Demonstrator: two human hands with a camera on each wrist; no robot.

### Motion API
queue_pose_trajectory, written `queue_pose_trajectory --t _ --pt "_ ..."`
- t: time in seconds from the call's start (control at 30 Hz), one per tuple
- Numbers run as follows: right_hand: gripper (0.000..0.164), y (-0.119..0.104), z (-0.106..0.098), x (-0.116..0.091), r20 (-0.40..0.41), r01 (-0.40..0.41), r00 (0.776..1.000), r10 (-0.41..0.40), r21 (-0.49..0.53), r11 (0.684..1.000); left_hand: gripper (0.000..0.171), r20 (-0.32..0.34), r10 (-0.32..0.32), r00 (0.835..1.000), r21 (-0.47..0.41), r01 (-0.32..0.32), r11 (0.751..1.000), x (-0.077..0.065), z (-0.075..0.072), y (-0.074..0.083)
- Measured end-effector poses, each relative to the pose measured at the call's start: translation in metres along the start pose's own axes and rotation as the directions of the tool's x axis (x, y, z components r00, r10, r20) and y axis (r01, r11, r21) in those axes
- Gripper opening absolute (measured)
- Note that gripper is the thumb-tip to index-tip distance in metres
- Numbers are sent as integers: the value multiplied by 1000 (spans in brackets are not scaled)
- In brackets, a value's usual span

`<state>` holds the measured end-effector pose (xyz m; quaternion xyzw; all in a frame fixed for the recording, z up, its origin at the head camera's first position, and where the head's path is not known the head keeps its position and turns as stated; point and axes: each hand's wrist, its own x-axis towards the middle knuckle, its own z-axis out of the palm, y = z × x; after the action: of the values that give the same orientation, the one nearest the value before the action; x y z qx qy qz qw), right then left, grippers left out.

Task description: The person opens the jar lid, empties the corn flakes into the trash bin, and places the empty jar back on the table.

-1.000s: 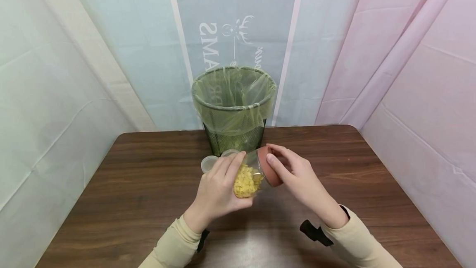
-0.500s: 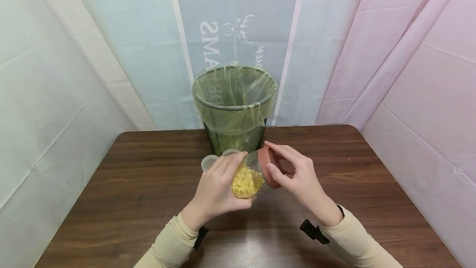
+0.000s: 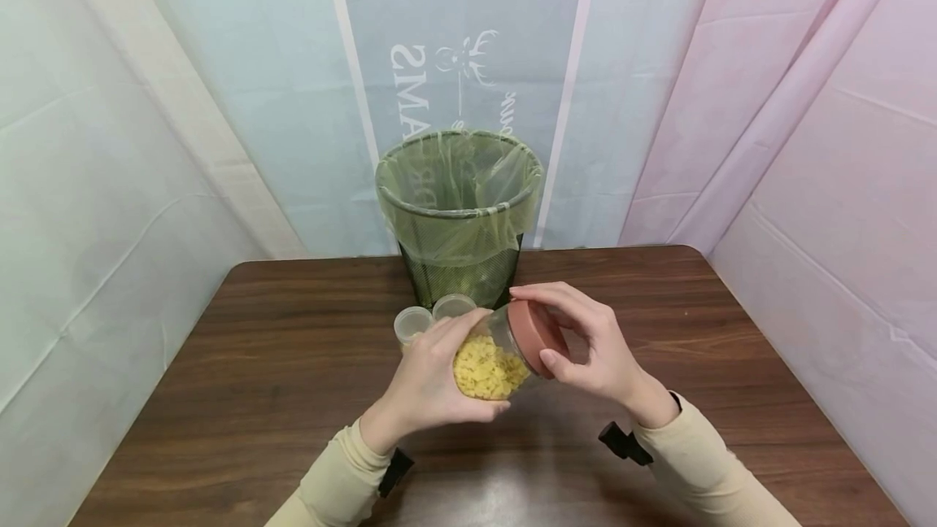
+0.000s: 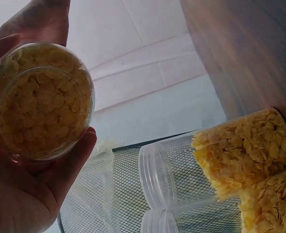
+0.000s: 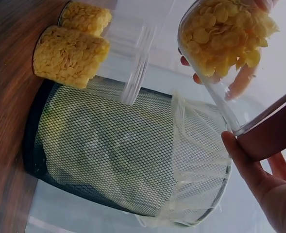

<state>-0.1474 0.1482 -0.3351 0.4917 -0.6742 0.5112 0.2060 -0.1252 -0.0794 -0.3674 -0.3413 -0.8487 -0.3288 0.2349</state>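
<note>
Here's the left hand (image 3: 432, 376) wrapped round a clear jar (image 3: 501, 330), fingers over its upper side, thumb along the lower: a firm, closed hold. Across at two o'clock, the right hand (image 3: 591, 344) has the reddish lid (image 3: 537, 338) pinched, thumb on the near edge and fingers curling over the far one. Whether that lid sits fully down on the rim is hard to tell from here.

The jar leans well over, raised above the dark wooden table (image 3: 293, 397), its lidded end pointing to two o'clock, and the yellow flakes (image 3: 486, 371) lie banked against its base and lower wall.

Out at ten o'clock from it, a smaller-looking jar (image 3: 413, 322) stands upright; a neighbouring jar (image 3: 454, 306) is just beside that, nearer eleven. Both hold flakes too, the wrist views show. And just shy of twelve, behind them, stands the mesh bin (image 3: 461, 271), its pale green liner (image 3: 468, 238) folded over the rim.
</note>
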Motion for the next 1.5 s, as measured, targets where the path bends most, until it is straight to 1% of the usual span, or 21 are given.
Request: queue_pose_trajectory --t 0.17,0.3,0.4,0.47,0.53,0.6,0.63,0.7,0.8,0.83,0.87,0.9,0.93,1.0,1.03,1.13,1.2,1.27,1.33,1.4,1.5 --pt "48 -2 2 0 22 -15 1000 13 79 997 97 -3 -5 1000 -27 5 1000 -1 2 -1" --pt "45 -5 6 1 -7 -49 999 50 108 993 97 -3 -20 1000 -32 20 999 -2 2 0" --pt "41 -9 9 0 -61 -109 991 117 114 987 96 -6 -38 999 -27 37 999 -2 2 1" --pt "41 -11 10 0 -106 -177 977 187 102 979 97 -13 -56 998 -15 56 998 -2 2 1" --pt "41 -14 10 1 -149 -275 947 284 81 958 97 -26 -75 997 4 75 997 -1 3 1" --pt "41 -17 10 2 -180 -385 904 388 53 921 97 -42 -92 995 33 93 995 -1 5 1" --pt "41 -18 10 2 -190 -440 880 436 23 898 97 -53 -96 994 46 99 994 -1 5 1" --pt "41 -19 10 4 -195 -544 826 528 -32 839 97 -76 -96 993 74 102 992 0 7 1" --pt "45 -19 10 5 -172 -646 763 624 -140 751 96 -113 -81 990 118 95 988 2 8 1" --pt "46 -19 10 6 -162 -666 746 646 -176 725 96 -125 -77 989 131 94 987 2 8 1" --pt "47 -19 11 6 -152 -678 734 662 -196 708 95 -135 -73 988 142 92 986 2 9 1" --pt "47 -19 12 6 -142 -684 728 671 -212 698 95 -143 -71 987 150 93 984 2 8 1" --pt "47 -19 12 6 -135 -686 726 674 -220 694 95 -148 -73 986 155 96 983 3 8 1" --pt "46 -19 13 5 -126 -677 734 667 -218 703 95 -151 -82 985 153 105 983 2 8 1" --pt "45 -19 13 5 -123 -665 745 656 -208 717 95 -150 -88 985 145 110 983 2 7 1" --pt "44 -19 12 5 -116 -605 796 594 -207 769 95 -137 -111 984 102 125 987 2 6 1" --pt "45 -18 11 5 -109 -556 831 546 -220 802 95 -125 -125 984 57 133 990 2 4 2" --pt "48 -18 10 5 -97 -508 860 500 -224 831 95 -110 -138 984 8 140 990 2 3 2" --pt "50 -19 9 5 -82 -475 880 468 -209 855 95 -93 -154 984 -31 152 988 2 2 3" --pt "51 -18 8 6 -68 -449 893 444 -175 876 96 -75 -171 982 -62 166 984 1 1 4" --pt "51 -18 8 6 -55 -418 909 414 -136 898 96 -52 -196 979 -84 191 978 1 1 4"
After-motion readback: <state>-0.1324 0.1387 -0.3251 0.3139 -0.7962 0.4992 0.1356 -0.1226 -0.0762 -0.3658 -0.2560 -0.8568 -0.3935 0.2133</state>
